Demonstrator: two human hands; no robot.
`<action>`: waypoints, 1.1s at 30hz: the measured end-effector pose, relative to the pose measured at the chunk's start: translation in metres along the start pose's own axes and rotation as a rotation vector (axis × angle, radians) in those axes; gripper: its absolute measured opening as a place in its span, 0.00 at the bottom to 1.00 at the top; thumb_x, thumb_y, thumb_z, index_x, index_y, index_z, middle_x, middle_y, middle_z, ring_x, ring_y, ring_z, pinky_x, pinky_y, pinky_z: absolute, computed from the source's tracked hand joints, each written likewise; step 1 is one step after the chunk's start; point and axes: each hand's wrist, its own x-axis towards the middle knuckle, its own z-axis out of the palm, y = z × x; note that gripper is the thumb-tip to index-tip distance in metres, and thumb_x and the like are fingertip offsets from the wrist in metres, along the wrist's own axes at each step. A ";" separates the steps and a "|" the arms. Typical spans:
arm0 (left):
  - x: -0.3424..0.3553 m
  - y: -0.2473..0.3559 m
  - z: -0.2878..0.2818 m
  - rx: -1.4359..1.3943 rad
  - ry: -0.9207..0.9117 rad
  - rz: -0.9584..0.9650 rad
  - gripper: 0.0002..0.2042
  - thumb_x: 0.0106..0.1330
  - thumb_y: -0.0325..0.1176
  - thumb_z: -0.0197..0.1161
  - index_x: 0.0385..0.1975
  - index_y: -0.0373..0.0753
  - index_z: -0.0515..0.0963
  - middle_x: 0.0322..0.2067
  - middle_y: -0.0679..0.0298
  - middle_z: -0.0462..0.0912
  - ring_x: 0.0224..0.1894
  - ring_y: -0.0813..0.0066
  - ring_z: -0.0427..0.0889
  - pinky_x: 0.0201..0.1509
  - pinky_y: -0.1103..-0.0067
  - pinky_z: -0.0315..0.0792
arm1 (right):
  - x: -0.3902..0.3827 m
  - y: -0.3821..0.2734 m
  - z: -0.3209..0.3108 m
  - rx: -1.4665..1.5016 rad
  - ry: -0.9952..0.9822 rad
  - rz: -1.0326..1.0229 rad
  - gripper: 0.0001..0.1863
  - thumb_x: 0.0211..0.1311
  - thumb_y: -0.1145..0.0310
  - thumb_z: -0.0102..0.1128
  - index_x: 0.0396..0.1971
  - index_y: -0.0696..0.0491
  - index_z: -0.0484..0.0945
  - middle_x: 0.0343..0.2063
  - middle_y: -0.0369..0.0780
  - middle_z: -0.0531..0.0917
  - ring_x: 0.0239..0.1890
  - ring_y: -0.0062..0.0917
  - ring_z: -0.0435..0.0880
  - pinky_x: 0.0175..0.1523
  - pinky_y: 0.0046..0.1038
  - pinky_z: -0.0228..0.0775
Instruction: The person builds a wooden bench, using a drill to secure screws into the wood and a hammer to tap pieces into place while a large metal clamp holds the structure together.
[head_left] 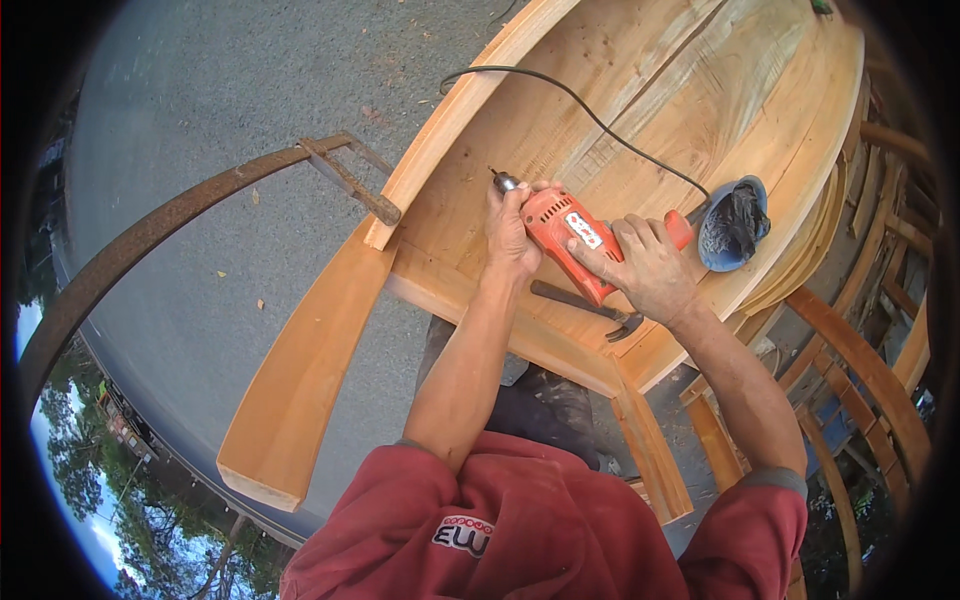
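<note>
While braced over the wooden tabletop (640, 90) at frame centre: right hand (648, 268) wrapped shut around the grip of the orange drill (570, 235), probably to steady and drive it; left hand (510, 232) clamped on the nose just behind the chuck, likely guiding the bit. Long axis slanting from right-centre up-left, bit tip toward the curved rim board (450, 120). Below, a hammer (585, 305); farther right, a blue bowl (735, 225); cord (590, 110) trailing to the upper centre.

Outdoor place, daylight. Ground (220, 110) covered by grey asphalt, few dry leaves scattered. Rusty curved metal bar (150, 235) seen at left. Stack of curved wooden pieces (870, 370) placed at right. Trees (150, 510) and sky seen at lower left rim.
</note>
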 end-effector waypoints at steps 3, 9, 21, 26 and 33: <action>0.004 -0.022 -0.010 0.057 -0.072 -0.046 0.26 0.66 0.30 0.60 0.61 0.39 0.56 0.51 0.52 0.77 0.60 0.58 0.75 0.67 0.62 0.68 | -0.026 0.004 0.045 -0.147 0.035 0.045 0.37 0.62 0.66 0.55 0.70 0.24 0.59 0.49 0.47 0.78 0.48 0.39 0.77 0.50 0.41 0.68; -0.031 -0.018 -0.011 0.647 -0.119 -0.013 0.45 0.67 0.31 0.59 0.75 0.32 0.32 0.72 0.42 0.55 0.74 0.55 0.59 0.77 0.64 0.50 | -0.046 0.009 0.109 -0.187 0.147 0.156 0.35 0.65 0.66 0.51 0.70 0.23 0.60 0.51 0.48 0.78 0.54 0.40 0.77 0.53 0.44 0.67; -0.274 0.221 -0.153 1.163 -0.320 -1.030 0.27 0.69 0.29 0.62 0.67 0.32 0.64 0.64 0.53 0.71 0.67 0.65 0.68 0.72 0.63 0.60 | -0.075 -0.128 0.186 1.715 0.731 2.439 0.22 0.65 0.60 0.60 0.50 0.60 0.70 0.43 0.49 0.80 0.37 0.42 0.85 0.34 0.46 0.82; -0.235 0.402 -0.149 1.994 -0.241 -0.292 0.29 0.67 0.33 0.63 0.64 0.26 0.65 0.58 0.50 0.79 0.60 0.59 0.79 0.60 0.66 0.74 | -0.020 -0.128 0.227 1.887 1.359 2.445 0.12 0.65 0.66 0.56 0.41 0.59 0.70 0.33 0.46 0.78 0.29 0.34 0.81 0.26 0.37 0.78; -0.227 0.456 0.077 1.442 -0.564 0.732 0.44 0.63 0.63 0.63 0.70 0.35 0.61 0.62 0.45 0.72 0.67 0.51 0.71 0.66 0.58 0.68 | -0.104 -0.144 0.166 2.304 1.775 2.008 0.09 0.69 0.65 0.55 0.31 0.51 0.68 0.18 0.36 0.70 0.15 0.21 0.68 0.20 0.24 0.65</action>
